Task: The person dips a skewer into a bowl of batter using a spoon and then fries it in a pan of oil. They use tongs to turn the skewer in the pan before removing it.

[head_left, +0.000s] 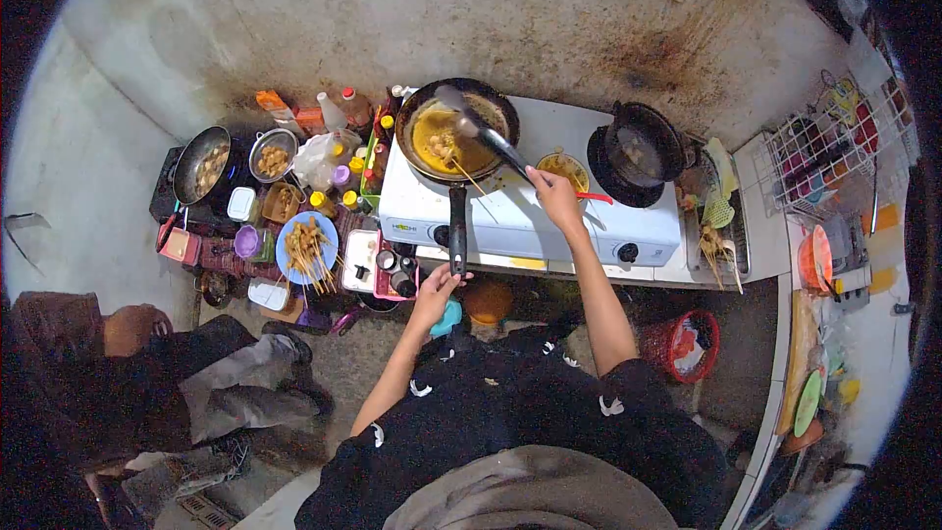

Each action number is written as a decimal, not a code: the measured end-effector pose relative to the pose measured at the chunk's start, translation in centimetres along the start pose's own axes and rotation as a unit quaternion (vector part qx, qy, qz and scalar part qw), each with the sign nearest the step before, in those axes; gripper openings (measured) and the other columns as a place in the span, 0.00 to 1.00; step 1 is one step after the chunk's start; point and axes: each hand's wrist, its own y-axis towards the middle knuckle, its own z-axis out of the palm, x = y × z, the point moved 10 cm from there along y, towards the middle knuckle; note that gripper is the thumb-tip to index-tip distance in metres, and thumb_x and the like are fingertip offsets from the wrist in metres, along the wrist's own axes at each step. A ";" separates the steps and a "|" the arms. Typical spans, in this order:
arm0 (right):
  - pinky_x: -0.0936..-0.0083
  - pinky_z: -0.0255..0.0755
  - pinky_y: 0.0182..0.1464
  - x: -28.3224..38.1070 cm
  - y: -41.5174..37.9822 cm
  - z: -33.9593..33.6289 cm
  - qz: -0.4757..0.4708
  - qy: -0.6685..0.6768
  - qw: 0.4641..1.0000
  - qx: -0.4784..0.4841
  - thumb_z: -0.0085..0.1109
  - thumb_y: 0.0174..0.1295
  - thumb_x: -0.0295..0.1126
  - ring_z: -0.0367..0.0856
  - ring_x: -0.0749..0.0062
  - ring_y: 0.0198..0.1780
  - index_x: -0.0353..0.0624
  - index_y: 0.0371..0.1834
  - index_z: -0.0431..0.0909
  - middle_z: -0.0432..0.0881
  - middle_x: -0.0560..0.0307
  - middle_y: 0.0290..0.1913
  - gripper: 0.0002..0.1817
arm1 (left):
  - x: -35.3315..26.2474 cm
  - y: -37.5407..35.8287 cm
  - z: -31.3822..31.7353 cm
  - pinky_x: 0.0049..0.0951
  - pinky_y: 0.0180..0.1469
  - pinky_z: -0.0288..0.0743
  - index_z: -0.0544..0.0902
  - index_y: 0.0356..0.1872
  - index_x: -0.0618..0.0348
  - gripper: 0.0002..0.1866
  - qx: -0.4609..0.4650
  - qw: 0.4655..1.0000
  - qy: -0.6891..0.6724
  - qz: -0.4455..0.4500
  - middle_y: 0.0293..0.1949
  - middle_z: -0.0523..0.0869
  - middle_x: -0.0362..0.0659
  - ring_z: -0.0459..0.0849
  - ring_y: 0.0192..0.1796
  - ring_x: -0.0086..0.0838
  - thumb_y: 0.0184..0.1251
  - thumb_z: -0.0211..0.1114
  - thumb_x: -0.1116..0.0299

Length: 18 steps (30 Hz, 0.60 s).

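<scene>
My right hand (559, 204) is closed around the black handle of a spatula (498, 145), whose head is blurred over the pan. Below it, a dark frying pan (403, 137) sits on the left burner. Yellow-brown sauce (429, 128) with small pieces of food lies inside, and a thin skewer (468, 177) sticks out over the rim. At the tip of the pan's handle (458, 226), my left hand (437, 294) has its fingers closed; they partly hide the handle's end. A bowl of yellow sauce (561, 165) with a red-handled utensil stands right of the pan.
The white gas stove (530, 231) carries a black pot (643, 145) on its right burner. Leftward are a plate of skewers (307, 245), several bottles and another pan (203, 167). A seated person (98, 363) is at lower left. A red basket (692, 345) stands below right.
</scene>
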 end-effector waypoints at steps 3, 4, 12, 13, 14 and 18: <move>0.68 0.67 0.36 0.5 0.0 -0.2 -0.023 -0.016 0.999 -0.016 0.45 0.53 0.56 0.76 0.55 0.30 0.42 0.38 0.77 0.77 0.45 0.24 0.27 | -0.4 -0.1 0.0 0.22 0.46 0.66 0.65 0.49 0.68 0.16 -0.003 1.000 0.003 0.006 0.38 0.79 0.46 0.75 0.41 0.23 0.61 0.48 0.71; 0.68 0.67 0.37 0.8 0.0 -0.1 -0.033 -0.042 0.999 -0.007 0.45 0.52 0.56 0.77 0.55 0.31 0.42 0.38 0.77 0.77 0.44 0.24 0.27 | -0.3 -0.1 -0.1 0.22 0.46 0.66 0.65 0.49 0.68 0.16 -0.003 1.000 0.010 0.001 0.38 0.79 0.46 0.75 0.40 0.23 0.61 0.48 0.71; 0.67 0.67 0.39 0.2 0.1 0.0 -0.009 -0.009 1.000 -0.008 0.45 0.52 0.57 0.77 0.53 0.34 0.41 0.38 0.77 0.77 0.41 0.27 0.28 | 0.3 0.1 -0.1 0.22 0.46 0.66 0.65 0.49 0.68 0.16 0.001 1.000 -0.004 0.005 0.39 0.79 0.46 0.74 0.40 0.23 0.61 0.49 0.71; 0.67 0.67 0.38 0.2 0.1 0.2 -0.021 -0.011 1.000 0.003 0.45 0.52 0.56 0.77 0.54 0.34 0.41 0.38 0.77 0.77 0.41 0.27 0.28 | 0.4 0.2 -0.1 0.22 0.46 0.66 0.66 0.49 0.67 0.16 0.000 1.000 0.002 -0.003 0.39 0.79 0.46 0.74 0.40 0.23 0.61 0.49 0.71; 0.67 0.67 0.38 0.1 0.2 0.2 -0.021 -0.011 1.000 0.003 0.45 0.52 0.56 0.77 0.54 0.34 0.41 0.38 0.77 0.77 0.41 0.27 0.28 | 0.5 0.2 -0.1 0.23 0.46 0.66 0.66 0.49 0.67 0.16 -0.001 1.000 0.008 -0.011 0.39 0.79 0.46 0.74 0.41 0.23 0.61 0.49 0.71; 0.67 0.67 0.40 -0.2 0.3 0.0 0.000 -0.005 1.000 -0.004 0.45 0.52 0.56 0.77 0.53 0.35 0.39 0.39 0.76 0.77 0.41 0.29 0.28 | -0.2 -0.1 0.0 0.23 0.46 0.66 0.66 0.49 0.67 0.16 0.000 1.000 0.000 0.002 0.39 0.79 0.46 0.75 0.41 0.24 0.61 0.49 0.71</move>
